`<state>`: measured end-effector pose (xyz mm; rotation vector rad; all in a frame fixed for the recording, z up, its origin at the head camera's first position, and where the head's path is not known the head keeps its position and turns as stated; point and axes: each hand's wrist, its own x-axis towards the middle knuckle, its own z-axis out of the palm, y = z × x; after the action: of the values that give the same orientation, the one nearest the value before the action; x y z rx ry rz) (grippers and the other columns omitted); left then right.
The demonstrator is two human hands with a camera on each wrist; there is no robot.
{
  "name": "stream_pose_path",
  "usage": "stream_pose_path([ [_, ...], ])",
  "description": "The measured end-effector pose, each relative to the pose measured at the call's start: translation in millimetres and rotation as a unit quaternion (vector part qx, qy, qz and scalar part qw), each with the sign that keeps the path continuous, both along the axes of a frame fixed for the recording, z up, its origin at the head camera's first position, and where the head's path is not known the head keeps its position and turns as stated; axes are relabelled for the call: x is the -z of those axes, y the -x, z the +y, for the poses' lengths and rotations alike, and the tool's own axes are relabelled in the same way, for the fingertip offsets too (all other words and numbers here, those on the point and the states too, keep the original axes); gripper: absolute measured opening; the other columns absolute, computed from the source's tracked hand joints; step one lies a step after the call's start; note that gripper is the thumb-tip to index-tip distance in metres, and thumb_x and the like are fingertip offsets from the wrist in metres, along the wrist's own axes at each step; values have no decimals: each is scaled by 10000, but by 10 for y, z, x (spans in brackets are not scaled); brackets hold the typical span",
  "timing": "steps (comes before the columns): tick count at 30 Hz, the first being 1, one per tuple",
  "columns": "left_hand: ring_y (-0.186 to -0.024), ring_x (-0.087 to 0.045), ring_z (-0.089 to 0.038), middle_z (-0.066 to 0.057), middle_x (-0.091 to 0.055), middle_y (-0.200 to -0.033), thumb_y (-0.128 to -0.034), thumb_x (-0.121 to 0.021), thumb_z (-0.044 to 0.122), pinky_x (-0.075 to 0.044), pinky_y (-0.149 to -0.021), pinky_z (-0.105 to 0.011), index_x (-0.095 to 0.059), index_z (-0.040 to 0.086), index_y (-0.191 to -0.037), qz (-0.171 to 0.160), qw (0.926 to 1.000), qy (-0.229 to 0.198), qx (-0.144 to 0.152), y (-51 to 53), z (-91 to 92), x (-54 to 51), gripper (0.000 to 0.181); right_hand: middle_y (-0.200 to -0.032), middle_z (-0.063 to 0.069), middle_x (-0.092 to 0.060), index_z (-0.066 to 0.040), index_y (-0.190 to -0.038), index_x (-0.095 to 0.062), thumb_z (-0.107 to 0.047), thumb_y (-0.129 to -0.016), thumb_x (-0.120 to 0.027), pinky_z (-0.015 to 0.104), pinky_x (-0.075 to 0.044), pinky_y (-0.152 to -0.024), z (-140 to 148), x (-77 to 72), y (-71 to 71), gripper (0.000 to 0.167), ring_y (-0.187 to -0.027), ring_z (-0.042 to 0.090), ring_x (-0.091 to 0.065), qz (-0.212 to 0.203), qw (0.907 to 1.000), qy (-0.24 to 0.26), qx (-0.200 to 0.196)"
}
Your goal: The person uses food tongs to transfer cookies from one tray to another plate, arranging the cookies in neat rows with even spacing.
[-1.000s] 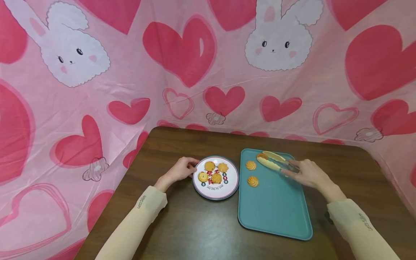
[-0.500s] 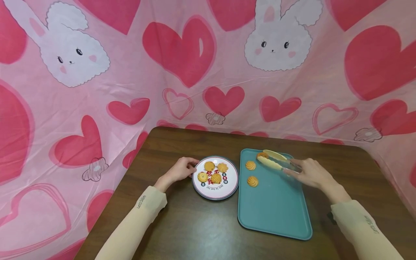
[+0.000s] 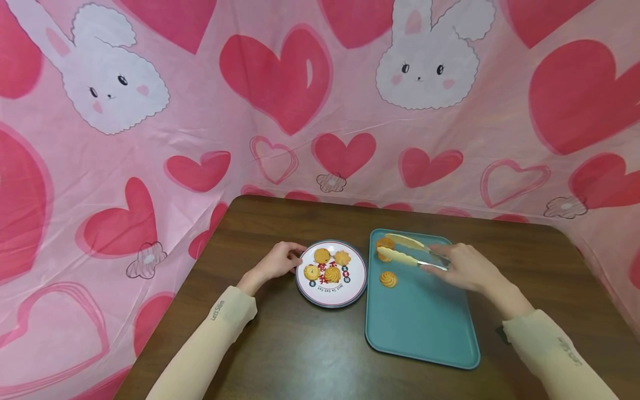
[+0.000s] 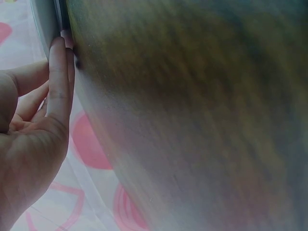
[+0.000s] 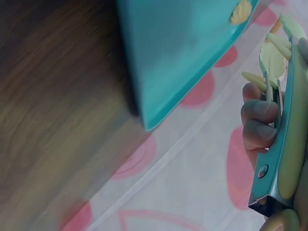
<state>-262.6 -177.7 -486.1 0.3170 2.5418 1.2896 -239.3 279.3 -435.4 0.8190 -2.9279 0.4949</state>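
Observation:
My right hand [image 3: 467, 268] grips metal tongs [image 3: 400, 256] with cream-coloured tips over the teal tray [image 3: 425, 316]. The tips sit at the tray's far left corner, around an orange-brown cookie [image 3: 384, 249]; the tips partly hide that spot, so I cannot tell whether a second cookie lies there. A swirled cookie [image 3: 388, 279] lies nearer on the tray. My left hand [image 3: 277, 260] holds the rim of a round white plate [image 3: 332, 297] at its left side, thumb and fingers at the edge. In the left wrist view that hand [image 4: 43, 115] reaches to the plate's edge.
Several cookies [image 3: 332, 274] lie on the plate, which stands just left of the tray. Both are on a dark brown wooden table [image 3: 280, 344]. A pink cloth with hearts and rabbits [image 3: 350, 111] hangs behind the table's far edge.
My right hand and the tongs have moved left across the tray, from one cookie's place towards the cookie at the left edge. My left hand and the plate stay put.

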Motion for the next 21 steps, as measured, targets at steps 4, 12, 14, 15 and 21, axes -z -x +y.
stream_pose_path([
  [4,-768,-626,-195,-92,-672,-1012,-931,-670,10,-591,-670,-304,-644,14,-1292,20,10000,-5,12,-4,0,-1,361,-567,-110,-404,-37,-1195,-695,-469,-873,-738,237,-303,-460,-96,11,-12,540,-496,36,-330,104,9997,-15,-217],
  [12,-774,-629,-195,-91,-673,-1014,-935,-670,19,-592,-671,-304,-642,16,-1296,5,10000,4,22,-2,-6,-1,362,-655,-161,-512,-65,-1153,-714,-404,-825,-802,225,-369,-468,-263,34,-30,480,-537,17,-411,195,9983,11,-553],
  [14,-777,-630,-198,-90,-673,-1011,-936,-669,21,-593,-675,-304,-642,17,-1297,1,10000,4,25,-1,-7,1,362,-659,-159,-524,-58,-1164,-714,-391,-820,-809,220,-375,-465,-297,36,-35,489,-535,13,-411,180,9980,0,-612],
  [15,-778,-628,-198,-89,-673,-1010,-935,-670,21,-593,-676,-304,-642,18,-1297,3,10000,5,24,0,-7,2,363,-665,-157,-532,-52,-1174,-712,-383,-820,-811,219,-377,-465,-312,40,-37,495,-535,11,-410,158,9978,3,-637],
  [21,-767,-621,-202,-81,-673,-997,-932,-673,19,-591,-675,-304,-645,22,-1296,15,10000,36,6,2,-12,9,365,-634,-147,-505,-42,-1180,-715,-392,-825,-805,209,-343,-452,-402,67,-54,506,-524,3,-371,122,9967,29,-804],
])
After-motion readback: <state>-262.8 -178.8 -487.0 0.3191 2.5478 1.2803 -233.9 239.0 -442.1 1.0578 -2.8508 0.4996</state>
